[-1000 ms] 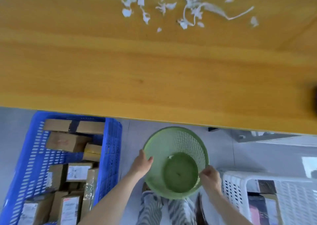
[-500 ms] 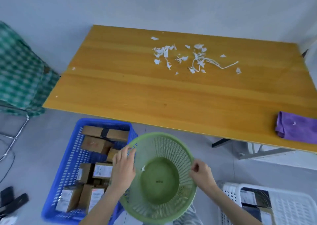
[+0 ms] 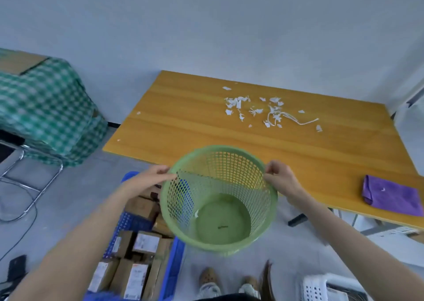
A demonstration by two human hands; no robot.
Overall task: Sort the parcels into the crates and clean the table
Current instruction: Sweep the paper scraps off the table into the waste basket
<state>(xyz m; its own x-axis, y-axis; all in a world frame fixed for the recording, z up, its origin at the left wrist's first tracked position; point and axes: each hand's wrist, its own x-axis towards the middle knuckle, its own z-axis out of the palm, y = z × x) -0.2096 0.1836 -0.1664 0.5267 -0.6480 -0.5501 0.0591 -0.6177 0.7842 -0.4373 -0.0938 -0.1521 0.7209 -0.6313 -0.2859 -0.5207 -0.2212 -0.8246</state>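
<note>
I hold a green mesh waste basket [image 3: 220, 222] in the air in front of the wooden table [image 3: 195, 128]. My left hand [image 3: 149, 179] pinches its left rim, and my right hand [image 3: 278, 178] grips the right rim. A small white scrap and a dark speck lie inside it. White paper scraps [image 3: 263, 111] with a thin strip are scattered on the far middle of the table. A folded purple cloth [image 3: 391, 195] lies at the table's near right edge. Below my left arm, a blue crate [image 3: 172, 261] holds several cardboard parcels [image 3: 137, 275].
A white crate [image 3: 314, 287] shows at the bottom right, partly cut off. To the left stand a green checked cover [image 3: 46, 108] and a metal chair frame [image 3: 29, 179]. My feet [image 3: 224, 282] are on the grey floor below the basket.
The basket has risen from near the floor to table height, still held at both sides. My view has lifted and pulled back, so the whole table and the back wall now show.
</note>
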